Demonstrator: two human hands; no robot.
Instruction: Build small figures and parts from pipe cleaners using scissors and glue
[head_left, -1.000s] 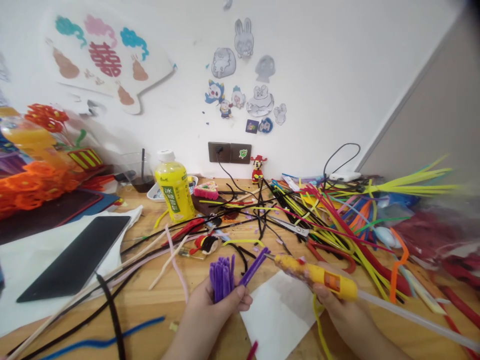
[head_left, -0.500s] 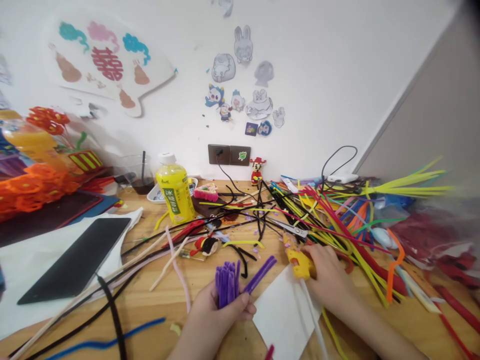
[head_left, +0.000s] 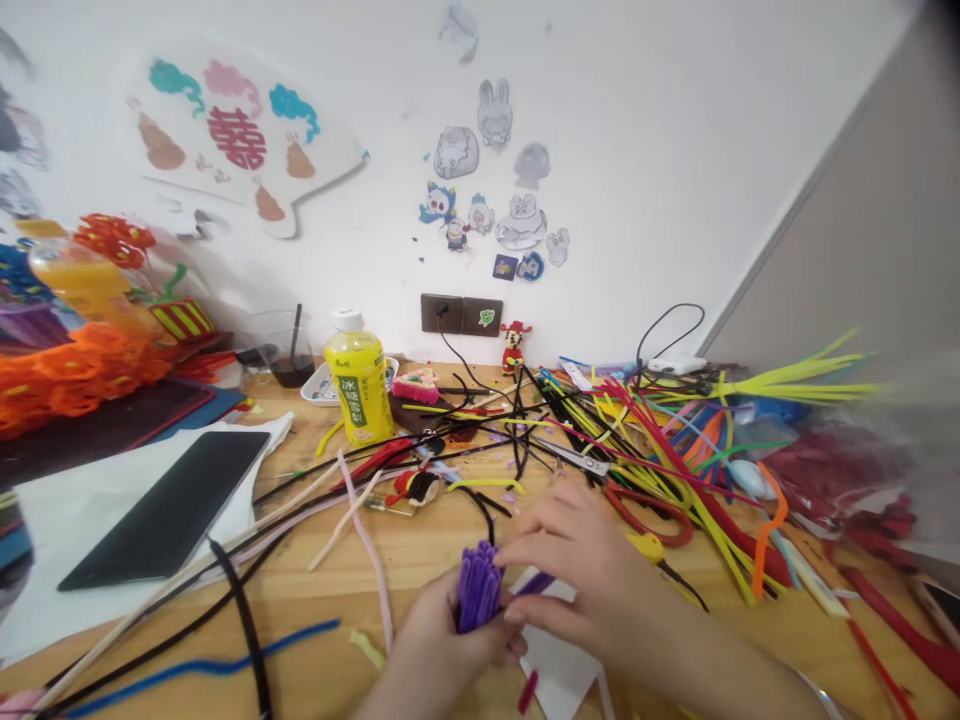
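Note:
My left hand [head_left: 442, 650] grips a bundle of short purple pipe cleaners [head_left: 478, 585], held upright near the table's front edge. My right hand [head_left: 577, 570] has come across to it, with thumb and fingers pinching the right side of the bundle, where one purple stem [head_left: 534, 583] sticks out. The yellow glue gun [head_left: 646, 546] lies on the wooden table [head_left: 420, 545] just right of my right hand, its cord trailing forward. A white sheet of paper [head_left: 559, 670] lies under my hands.
A heap of coloured pipe cleaners [head_left: 675, 440] and scissors [head_left: 581, 460] fills the right side. A yellow drink bottle [head_left: 358, 377], a black tablet [head_left: 169, 508] on white paper, orange flowers [head_left: 67, 365] and long loose stems [head_left: 247, 530] lie to the left.
My right hand put the glue gun down on the table and moved left onto the purple bundle. My left hand kept hold of the bundle.

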